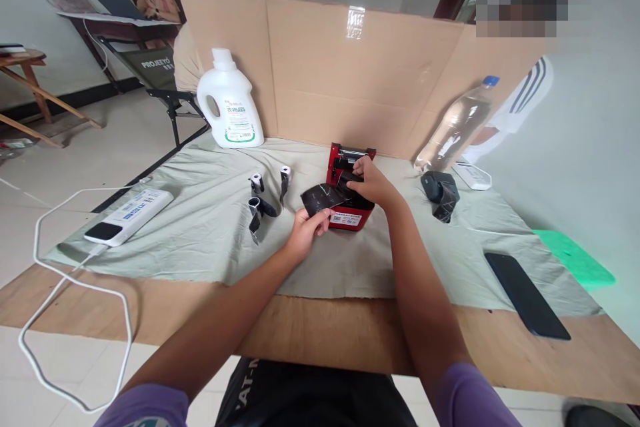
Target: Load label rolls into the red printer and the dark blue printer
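Observation:
A small red and black printer (pixel 361 219) stands on the cloth in front of me with its lid raised; a white label is on its front. A black paper strip (pixel 320 197) comes out of its opening and hangs over the left side. My left hand (pixel 306 232) is closed at the lower edge of this strip, beside the printer's front left corner. Over the opening, my right hand (pixel 373 183) pinches the strip near its inner end; its fingertips partly cover the printer's inside. Left of the printer are small paper rolls, including one roll (pixel 285 173) with a dark tail.
A white jug (pixel 233 103) stands before the cardboard screen (pixel 320 67). A power bank (pixel 130 217) with a white cable lies left. To the right are a clear bottle (pixel 457 123), a dark object (pixel 440 190), a phone (pixel 526 295) and a green sheet (pixel 575 258). Two people are beyond the table.

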`<state>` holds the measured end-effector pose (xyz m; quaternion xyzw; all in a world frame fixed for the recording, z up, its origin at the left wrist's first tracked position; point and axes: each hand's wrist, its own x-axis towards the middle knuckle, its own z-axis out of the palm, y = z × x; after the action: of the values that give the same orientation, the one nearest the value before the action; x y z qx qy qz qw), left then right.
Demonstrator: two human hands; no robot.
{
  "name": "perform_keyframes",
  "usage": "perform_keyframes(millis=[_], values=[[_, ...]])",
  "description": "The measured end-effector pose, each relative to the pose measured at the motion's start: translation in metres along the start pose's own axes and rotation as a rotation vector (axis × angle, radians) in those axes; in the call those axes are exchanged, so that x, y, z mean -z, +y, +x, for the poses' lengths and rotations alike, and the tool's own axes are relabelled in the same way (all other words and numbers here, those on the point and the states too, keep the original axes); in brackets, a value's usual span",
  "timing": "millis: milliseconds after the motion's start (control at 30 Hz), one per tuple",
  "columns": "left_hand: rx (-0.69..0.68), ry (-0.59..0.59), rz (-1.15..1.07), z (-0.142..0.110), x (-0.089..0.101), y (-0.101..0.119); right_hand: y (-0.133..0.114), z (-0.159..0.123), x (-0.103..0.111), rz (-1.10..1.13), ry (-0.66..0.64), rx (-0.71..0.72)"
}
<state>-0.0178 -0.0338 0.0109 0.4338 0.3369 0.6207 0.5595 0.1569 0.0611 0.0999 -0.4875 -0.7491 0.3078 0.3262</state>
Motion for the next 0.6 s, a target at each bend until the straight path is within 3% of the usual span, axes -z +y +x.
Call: perform_keyframes(millis=[100, 333, 467, 600], values=[[0.048, -0.068, 0.033, -0.002, -0.002, -0.001, 0.004, 0.004, -0.008, -0.143, 0.087, 0.048], [0.07, -0.228, 0.172, -0.004, -0.005, -0.003, 0.004, 0.011, -0.022, -0.446, 0.049, -0.084], [0.036, -0.236, 0.239, -0.005, -0.007, -0.002, 0.002, 0.014, -0.021, -0.493, 0.011, -0.12], [-0.001, -0.206, 0.266, -0.004, -0.007, -0.002, -0.001, 0.012, -0.019, -0.524, -0.02, -0.06]])
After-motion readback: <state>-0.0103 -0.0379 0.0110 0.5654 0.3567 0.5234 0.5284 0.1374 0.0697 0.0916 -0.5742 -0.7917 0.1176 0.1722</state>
